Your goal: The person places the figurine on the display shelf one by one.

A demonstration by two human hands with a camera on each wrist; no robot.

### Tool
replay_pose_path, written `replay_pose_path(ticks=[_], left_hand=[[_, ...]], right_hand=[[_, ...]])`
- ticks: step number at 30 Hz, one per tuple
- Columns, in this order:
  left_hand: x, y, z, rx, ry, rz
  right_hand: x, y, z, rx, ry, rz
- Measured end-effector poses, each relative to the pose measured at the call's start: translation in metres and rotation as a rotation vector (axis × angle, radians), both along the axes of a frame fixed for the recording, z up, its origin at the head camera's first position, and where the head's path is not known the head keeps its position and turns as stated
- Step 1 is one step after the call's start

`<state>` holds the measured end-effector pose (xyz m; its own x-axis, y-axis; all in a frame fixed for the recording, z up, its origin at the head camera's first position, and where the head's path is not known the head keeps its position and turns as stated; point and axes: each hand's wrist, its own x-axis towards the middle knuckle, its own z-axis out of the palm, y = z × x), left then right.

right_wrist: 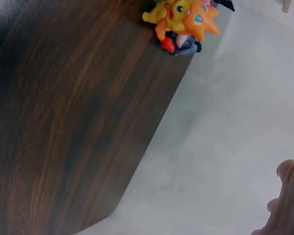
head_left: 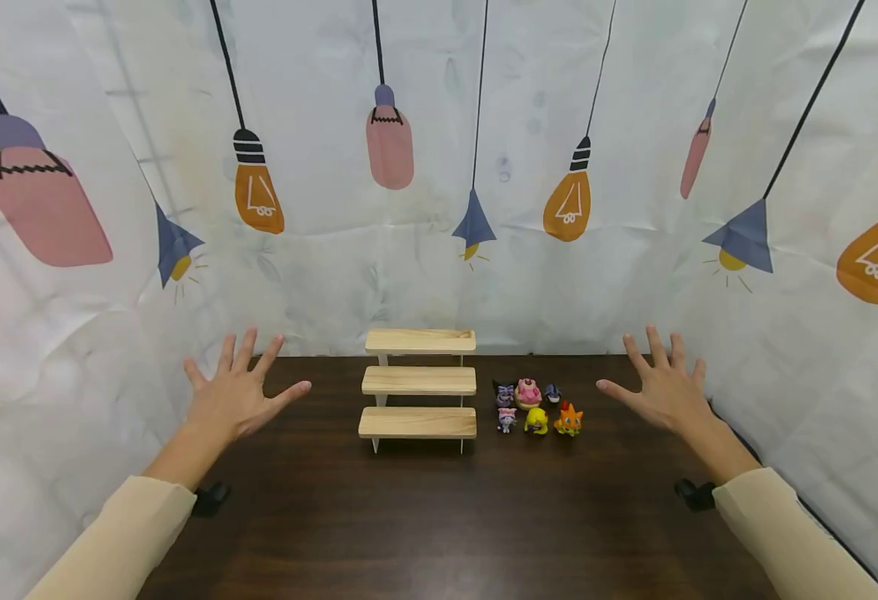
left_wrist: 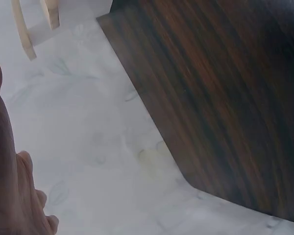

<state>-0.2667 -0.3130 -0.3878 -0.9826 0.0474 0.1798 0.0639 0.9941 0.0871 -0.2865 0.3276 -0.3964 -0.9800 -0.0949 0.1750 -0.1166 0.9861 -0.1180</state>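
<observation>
My left hand (head_left: 234, 395) is held out over the left of the dark table with fingers straight and spread, holding nothing. On the right side my right hand (head_left: 666, 387) is spread the same way, also holding nothing. Between them stands a three-step wooden display rack (head_left: 418, 423) with white supports. Nearest to the right hand is a group of small toy figures: an orange figure (head_left: 569, 419), a yellow figure (head_left: 536, 421), a grey-white figure (head_left: 506, 419), a pink figure (head_left: 527, 393), a dark purple figure (head_left: 504, 394) and a small dark blue figure (head_left: 553, 392).
The dark wood-grain table (head_left: 424, 525) reaches back to a pale cloth backdrop (head_left: 319, 275) printed with hanging lamps. This cloth also stands along both sides. Black wrist straps show at the left wrist (head_left: 210, 499) and right wrist (head_left: 695, 495).
</observation>
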Motion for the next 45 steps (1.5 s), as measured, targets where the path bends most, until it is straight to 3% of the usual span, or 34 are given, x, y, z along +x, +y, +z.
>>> replay_pose_path(ticks=[10,18,34,40,45], left_hand=[[0.020,0.009,-0.008,-0.016,0.048,-0.020],[0.028,0.022,-0.026,-0.011,0.047,-0.036],[0.025,0.056,-0.074,0.073,0.015,-0.096],[0.018,0.074,-0.091,0.177,0.038,-0.111],[0.012,0.087,-0.101,0.329,0.067,-0.115]], right_hand=[[0.018,-0.011,-0.007,-0.005,0.005,0.036],[0.024,-0.024,-0.021,-0.009,0.011,0.062],[0.026,-0.054,-0.065,-0.149,0.041,0.103],[0.019,-0.063,-0.082,-0.265,0.039,0.085],[0.013,-0.066,-0.094,-0.373,0.038,0.085]])
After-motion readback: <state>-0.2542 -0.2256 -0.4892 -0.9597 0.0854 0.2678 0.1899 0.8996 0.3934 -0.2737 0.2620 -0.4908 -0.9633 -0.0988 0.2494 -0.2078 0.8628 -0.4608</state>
